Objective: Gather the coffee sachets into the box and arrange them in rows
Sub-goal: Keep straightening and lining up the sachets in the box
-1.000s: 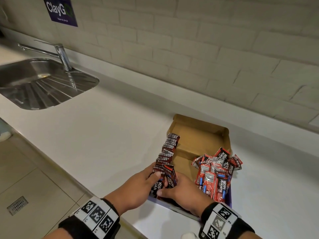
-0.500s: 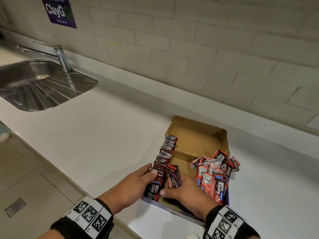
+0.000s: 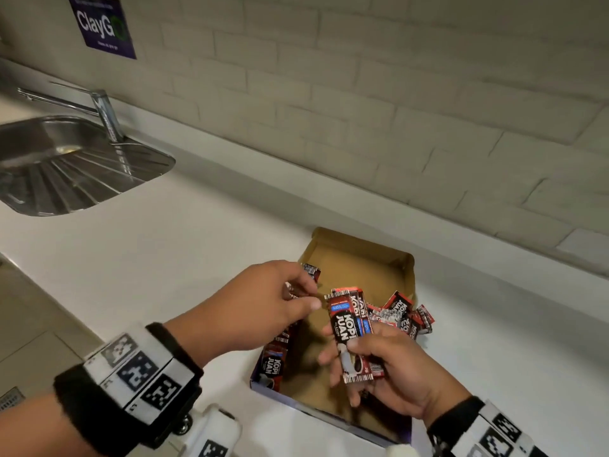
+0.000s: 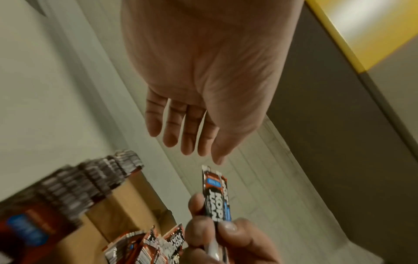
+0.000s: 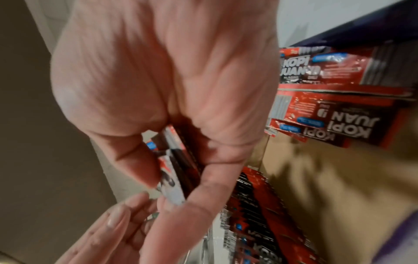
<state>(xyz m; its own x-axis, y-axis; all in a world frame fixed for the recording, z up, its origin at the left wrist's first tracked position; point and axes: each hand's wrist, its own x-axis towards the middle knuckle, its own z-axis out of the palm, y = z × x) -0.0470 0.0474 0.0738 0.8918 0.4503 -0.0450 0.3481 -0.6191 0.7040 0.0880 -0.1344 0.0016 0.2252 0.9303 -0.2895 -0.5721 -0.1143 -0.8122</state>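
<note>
Mid-sorting here: right hand (image 3: 392, 367) clutched a few sachets (image 3: 351, 328) over the box (image 3: 362, 258) at 5 o'clock, left hand (image 3: 263, 305) loose and empty, next probably slotting them into the 9 o'clock row (image 3: 276, 354).

I read "KOPI JUAN" in white letters on the red-and-black sachets (image 3: 352, 328) gripped in my right hand (image 3: 392, 371) above the box (image 3: 359, 258); their blue tag reads "100%", the remainder illegible. The same "KOPI JUAN" appears on the row of sachets (image 3: 275, 364) along the box's left wall. Far left of the box, a purple wall sign (image 3: 102, 24) reads "ClayGo"; its small print is unreadable.
</note>
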